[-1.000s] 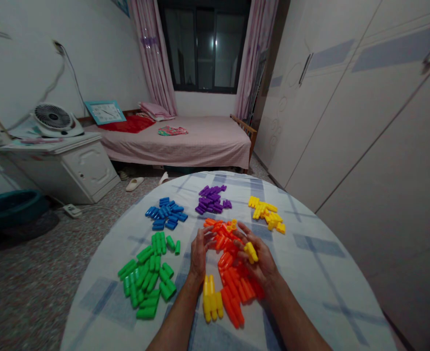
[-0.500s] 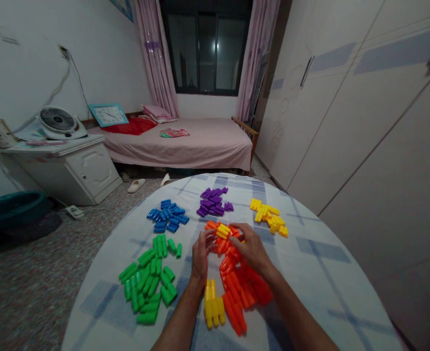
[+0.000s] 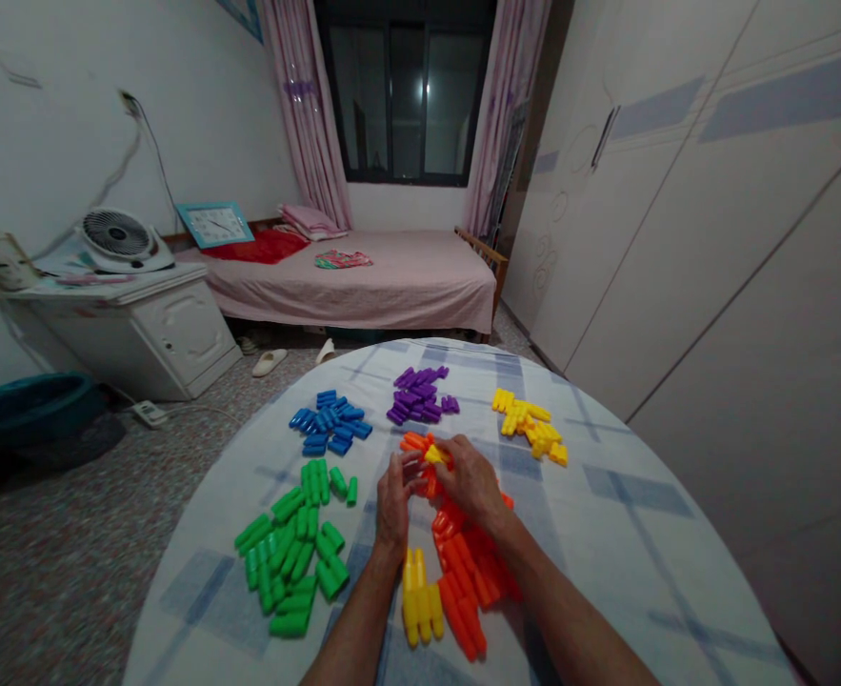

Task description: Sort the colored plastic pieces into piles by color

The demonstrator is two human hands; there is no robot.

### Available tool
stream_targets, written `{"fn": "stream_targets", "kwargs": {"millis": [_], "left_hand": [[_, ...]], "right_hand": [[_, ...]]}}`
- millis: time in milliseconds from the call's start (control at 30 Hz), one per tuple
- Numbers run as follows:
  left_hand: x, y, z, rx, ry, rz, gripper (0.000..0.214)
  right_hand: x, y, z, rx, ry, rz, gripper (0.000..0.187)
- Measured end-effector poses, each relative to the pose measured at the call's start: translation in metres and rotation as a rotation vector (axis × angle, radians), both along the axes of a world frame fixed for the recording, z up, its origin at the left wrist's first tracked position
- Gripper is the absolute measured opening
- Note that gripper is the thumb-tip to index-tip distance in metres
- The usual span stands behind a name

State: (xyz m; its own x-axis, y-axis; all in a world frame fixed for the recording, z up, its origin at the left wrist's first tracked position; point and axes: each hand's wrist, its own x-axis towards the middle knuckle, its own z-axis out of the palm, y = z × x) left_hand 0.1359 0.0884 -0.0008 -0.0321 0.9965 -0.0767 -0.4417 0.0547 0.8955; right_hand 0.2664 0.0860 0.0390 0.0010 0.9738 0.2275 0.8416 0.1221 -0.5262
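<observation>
On the round tabletop (image 3: 606, 534), by the orange plastic pieces (image 3: 467, 562), a small yellow plastic piece (image 3: 432, 455) sits between left grip (image 3: 395, 505) and right grip (image 3: 470, 481), both curled; hold unclear. Light, stiff, likely slippery: we'd pinch its sides.

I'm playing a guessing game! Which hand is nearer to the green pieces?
Left. The left hand is to the right of the green plastic pieces, with tablecloth between them. The right hand is farther away, past the left hand.
</observation>
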Motion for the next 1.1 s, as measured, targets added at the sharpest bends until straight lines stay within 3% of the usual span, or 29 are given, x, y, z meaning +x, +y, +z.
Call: {"fn": "stream_targets", "kwargs": {"millis": [133,267,333,433,533,667,867,1000,1100], "left_hand": [[0.0,0.0,0.001,0.002,0.0,-0.006,0.062],[0.001,0.0,0.001,-0.008,0.001,-0.002,0.063],[0.001,0.0,0.001,-0.005,0.008,-0.002,0.063],[0.001,0.0,0.0,-0.002,0.024,-0.003,0.064],[0.001,0.0,0.0,0.006,0.043,0.0,0.063],[0.001,-0.001,0.0,0.007,0.057,-0.008,0.063],[0.0,-0.001,0.0,0.011,0.041,-0.009,0.061],[0.001,0.0,0.0,0.003,0.033,0.01,0.063],[0.0,0.0,0.001,0.001,0.024,0.049,0.063]], "right_hand": [[0.012,0.0,0.002,0.03,0.415,-0.036,0.02],[0.039,-0.007,0.01,-0.123,1.216,-0.09,0.028],[0.057,-0.014,0.014,-0.122,1.541,-0.148,0.027],[0.084,-0.023,0.016,-0.071,1.756,-0.239,0.022],[0.106,-0.021,0.017,-0.051,1.726,-0.338,0.015],[0.127,0.005,0.024,0.049,1.476,-0.519,0.014],[0.143,0.04,0.035,0.191,1.248,-0.583,0.024],[0.132,0.027,0.027,0.237,1.071,-0.567,0.034],[0.101,0.0,0.018,0.18,0.889,-0.425,0.036]]}}
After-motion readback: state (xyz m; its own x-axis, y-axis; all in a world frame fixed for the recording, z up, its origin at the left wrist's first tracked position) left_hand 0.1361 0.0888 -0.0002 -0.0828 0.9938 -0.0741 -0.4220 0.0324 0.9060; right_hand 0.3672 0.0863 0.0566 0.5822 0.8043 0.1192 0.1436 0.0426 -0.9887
